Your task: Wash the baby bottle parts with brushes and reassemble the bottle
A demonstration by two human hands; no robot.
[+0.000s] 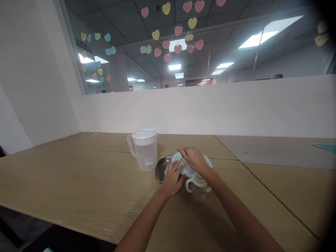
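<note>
My left hand [172, 177] lies low over the gap between a dark round tray [158, 172] and a pale blue plate [208, 163]. Its fingers stretch forward and its thumb stands apart; what is beneath the palm is hidden. From the right, my right hand [194, 159] reaches over the plate, fingers bent around a small clear ring-shaped piece [183, 161] near my left index finger. Just below my right wrist stands a clear baby bottle [198, 192] with two white handles and an uncovered top. A clear dome-like piece [169, 160] shows at the tray, behind my left fingers.
A translucent lidded pitcher [145, 154] stands left of the tray, its handle to the left. The wooden table [78, 182] meets a white wall [183, 112] with a window above it. A teal-edged object [325, 147] lies far right.
</note>
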